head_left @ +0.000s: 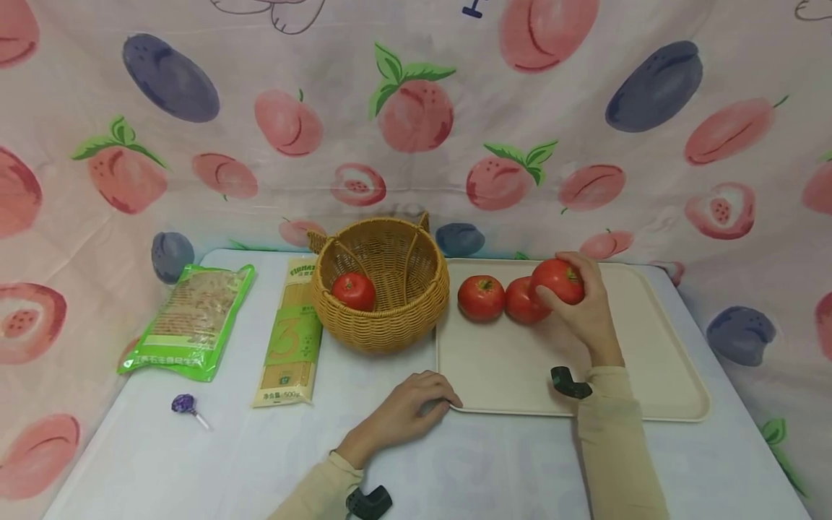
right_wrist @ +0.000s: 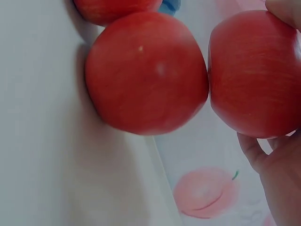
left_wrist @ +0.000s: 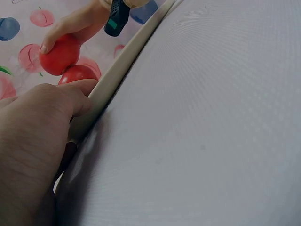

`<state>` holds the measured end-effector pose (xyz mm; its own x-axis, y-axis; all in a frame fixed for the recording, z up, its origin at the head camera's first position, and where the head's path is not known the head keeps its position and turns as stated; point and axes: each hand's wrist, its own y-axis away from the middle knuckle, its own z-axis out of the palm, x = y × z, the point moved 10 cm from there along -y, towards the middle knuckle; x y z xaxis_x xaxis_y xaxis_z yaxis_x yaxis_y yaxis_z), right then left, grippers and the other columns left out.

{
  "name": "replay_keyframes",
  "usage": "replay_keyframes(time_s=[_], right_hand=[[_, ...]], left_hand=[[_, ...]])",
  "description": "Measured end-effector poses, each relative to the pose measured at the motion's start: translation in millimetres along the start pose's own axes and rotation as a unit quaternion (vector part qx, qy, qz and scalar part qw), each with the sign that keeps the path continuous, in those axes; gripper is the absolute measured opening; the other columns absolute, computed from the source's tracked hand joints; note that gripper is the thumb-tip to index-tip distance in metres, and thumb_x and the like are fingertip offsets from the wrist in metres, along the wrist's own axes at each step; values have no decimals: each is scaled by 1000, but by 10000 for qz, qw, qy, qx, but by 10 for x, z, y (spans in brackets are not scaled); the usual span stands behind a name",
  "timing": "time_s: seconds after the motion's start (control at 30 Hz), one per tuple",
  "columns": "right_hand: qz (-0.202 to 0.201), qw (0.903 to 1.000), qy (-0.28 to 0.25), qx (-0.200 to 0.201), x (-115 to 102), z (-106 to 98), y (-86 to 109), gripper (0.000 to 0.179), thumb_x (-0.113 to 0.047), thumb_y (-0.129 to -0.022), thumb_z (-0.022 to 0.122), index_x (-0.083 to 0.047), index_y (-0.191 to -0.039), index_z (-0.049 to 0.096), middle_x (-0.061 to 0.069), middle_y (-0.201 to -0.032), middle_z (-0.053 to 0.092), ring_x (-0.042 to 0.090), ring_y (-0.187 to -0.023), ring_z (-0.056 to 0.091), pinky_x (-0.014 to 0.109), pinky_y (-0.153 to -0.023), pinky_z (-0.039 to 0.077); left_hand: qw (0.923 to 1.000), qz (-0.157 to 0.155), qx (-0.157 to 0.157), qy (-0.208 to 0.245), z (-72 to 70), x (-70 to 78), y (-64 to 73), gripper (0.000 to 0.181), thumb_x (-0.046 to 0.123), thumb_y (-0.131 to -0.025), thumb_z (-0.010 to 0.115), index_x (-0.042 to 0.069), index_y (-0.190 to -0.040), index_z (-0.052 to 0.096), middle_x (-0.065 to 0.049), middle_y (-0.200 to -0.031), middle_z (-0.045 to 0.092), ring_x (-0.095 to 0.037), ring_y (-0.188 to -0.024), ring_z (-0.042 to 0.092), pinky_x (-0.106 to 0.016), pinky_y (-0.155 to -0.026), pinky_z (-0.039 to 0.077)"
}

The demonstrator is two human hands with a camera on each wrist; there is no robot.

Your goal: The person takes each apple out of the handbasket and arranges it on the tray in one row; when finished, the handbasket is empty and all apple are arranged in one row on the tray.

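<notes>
My right hand (head_left: 588, 303) grips a red apple (head_left: 560, 281) between thumb and fingers over the back of the beige tray (head_left: 637, 347). Two more red apples sit side by side there, one on the left (head_left: 482, 297) and one (head_left: 523, 302) partly hidden behind the held apple. In the right wrist view, the held apple (right_wrist: 256, 75) meets the side of its neighbour (right_wrist: 146, 73). My left hand (head_left: 406, 412) is at the tray's front left corner, pinching its rim (left_wrist: 113, 77) with fingers over the edge and thumb against the outside.
Left of the tray stands a wicker basket (head_left: 380, 328) with one red apple (head_left: 354, 291) inside. Beside it lie a pack of noodles (head_left: 289, 339), a green-edged food bag (head_left: 191, 318) and a purple lollipop (head_left: 185, 404). A fruit-print cloth (head_left: 416, 180) hangs behind the white table.
</notes>
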<state>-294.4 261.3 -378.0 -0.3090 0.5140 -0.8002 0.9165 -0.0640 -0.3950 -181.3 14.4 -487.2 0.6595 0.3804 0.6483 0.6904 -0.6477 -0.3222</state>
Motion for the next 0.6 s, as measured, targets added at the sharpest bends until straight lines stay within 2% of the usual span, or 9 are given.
replay_keyframes(time_s=[0.43,0.6], right_hand=[[492,9986,165,-47,217,-114,18,59,-16,-82,73,-12,-135,48,6,-132,44,2,-114,38,26,-91,36],[658,9975,242,-57,444,-140,-20,61,-19,-82,72,-16,-137,46,3,-134,43,2,-116,37,29,-93,37]], left_hand=[[10000,75,34,-15,8,-3,-2,18,15,-93,58,26,-103,68,16,-102,63,0,-105,54,-25,-93,43],[10000,69,29,-44,7,-6,-3,18,14,-93,58,26,-103,68,16,-102,63,-1,-105,54,-25,-93,42]])
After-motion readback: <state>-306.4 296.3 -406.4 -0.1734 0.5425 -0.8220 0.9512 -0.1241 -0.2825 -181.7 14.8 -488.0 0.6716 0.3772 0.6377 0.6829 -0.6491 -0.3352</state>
